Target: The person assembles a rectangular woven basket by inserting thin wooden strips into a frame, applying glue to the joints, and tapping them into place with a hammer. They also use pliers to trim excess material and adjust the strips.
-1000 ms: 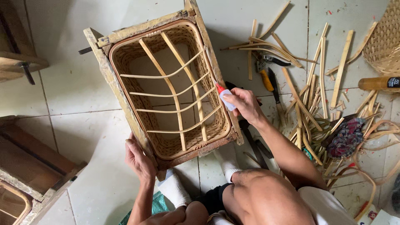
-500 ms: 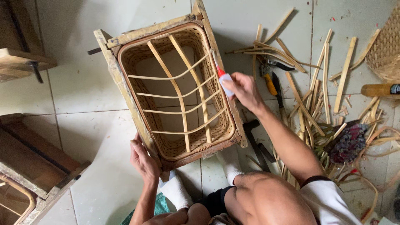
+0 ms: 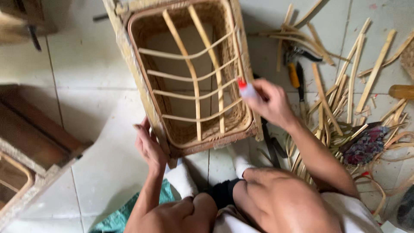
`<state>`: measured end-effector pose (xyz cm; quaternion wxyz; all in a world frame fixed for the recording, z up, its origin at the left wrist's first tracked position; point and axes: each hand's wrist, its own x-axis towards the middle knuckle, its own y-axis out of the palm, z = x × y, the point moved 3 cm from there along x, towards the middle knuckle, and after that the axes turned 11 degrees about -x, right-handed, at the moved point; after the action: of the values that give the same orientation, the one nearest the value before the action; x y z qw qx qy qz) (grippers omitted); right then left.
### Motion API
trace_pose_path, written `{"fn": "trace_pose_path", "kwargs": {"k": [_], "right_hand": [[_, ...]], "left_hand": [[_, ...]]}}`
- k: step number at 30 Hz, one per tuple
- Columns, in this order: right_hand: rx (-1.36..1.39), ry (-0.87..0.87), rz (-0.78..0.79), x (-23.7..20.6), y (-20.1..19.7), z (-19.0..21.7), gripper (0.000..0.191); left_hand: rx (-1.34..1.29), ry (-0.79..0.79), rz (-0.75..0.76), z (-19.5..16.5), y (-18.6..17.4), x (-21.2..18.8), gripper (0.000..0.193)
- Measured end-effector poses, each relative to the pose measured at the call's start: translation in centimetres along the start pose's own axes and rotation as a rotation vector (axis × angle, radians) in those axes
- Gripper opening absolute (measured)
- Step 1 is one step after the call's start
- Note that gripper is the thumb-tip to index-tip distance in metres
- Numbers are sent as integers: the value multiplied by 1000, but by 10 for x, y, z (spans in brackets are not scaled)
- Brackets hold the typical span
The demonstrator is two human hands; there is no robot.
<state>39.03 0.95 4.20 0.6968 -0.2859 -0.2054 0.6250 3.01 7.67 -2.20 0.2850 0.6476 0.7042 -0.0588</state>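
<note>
A rectangular woven rattan basket point(image 3: 146, 92) in a wooden frame stands on the tiled floor, its open side crossed by bent cane strips. My left hand point(image 3: 149, 144) grips the frame's lower left edge. My right hand point(image 3: 269, 103) holds a small white tube with a red cap point(image 3: 245, 88) against the basket's right rim. My knees and white socks sit just below the basket.
Loose bamboo and cane strips point(image 3: 345, 82) litter the floor at right, with yellow-handled pliers point(image 3: 295, 71) and a dark cutter among them. A patterned cloth point(image 3: 364, 144) lies at right. Wooden frames point(image 3: 34, 151) stand at left. A green cloth point(image 3: 125, 213) lies under my legs.
The view has moved closer to the basket. My right hand with the tube has slid down along the right rim. My left hand keeps its grip on the frame.
</note>
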Motion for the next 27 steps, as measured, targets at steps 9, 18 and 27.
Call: {"fn": "trace_pose_path", "kwargs": {"k": [9,18,27], "right_hand": [[-635,-356,81,-88,9,53,52],[-722,-446,116,-81,20,64,49],[-707,-483,132,-69,23,82,49]], "left_hand": [[-125,19,-38,13,-13,1,79],[-114,67,-18,7,-11,0,80],[-180,28,-44,16,-17,6,82]]}}
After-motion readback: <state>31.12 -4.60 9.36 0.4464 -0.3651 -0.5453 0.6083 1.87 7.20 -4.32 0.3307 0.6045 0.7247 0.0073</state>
